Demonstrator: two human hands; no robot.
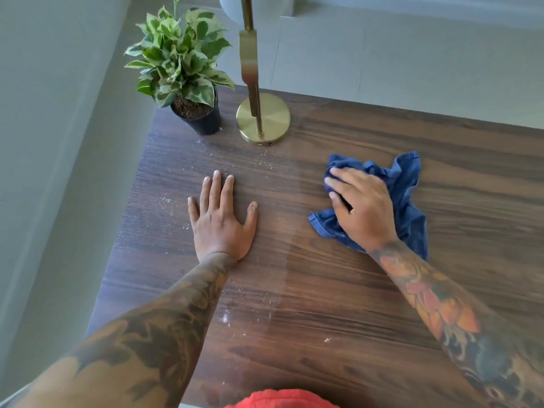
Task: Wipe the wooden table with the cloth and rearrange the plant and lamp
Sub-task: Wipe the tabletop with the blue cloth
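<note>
Blue cloth (403,195) sits on the right-centre of the wooden table (382,304), bunched up, with the right hand (363,209) pressed on top of it, fingers curled into the fabric, gripping it. Left hand (222,219) lies flat and released on the wood, palm down, fingers spread, holding nothing; looks like bracing.

Step in hand, as I read it: wiping, part done. White specks and dust (226,318) show around the left hand, toward the left edge and nearer the person. The strip to the right of the left hand has a different sheen, possibly wiped already, possibly just glare; can't tell for sure.

Plant (179,63) in its black pot (203,119) stands upright at the far left corner. Lamp (250,63) with the round brass base (263,117) is just beside it on the right, not touching. Both seem untouched, with specks right in front of them.

Next move, my guess: sweep the cloth left across the dusty zone. That needs the left hand lifted out of the path. Corner under the pot and the lamp base can't be wiped until both are shifted, so one free hand per object, cloth parked or kept in the right.

Risk: lamp is tall, top out of frame, so move it by the stem low down.
</note>
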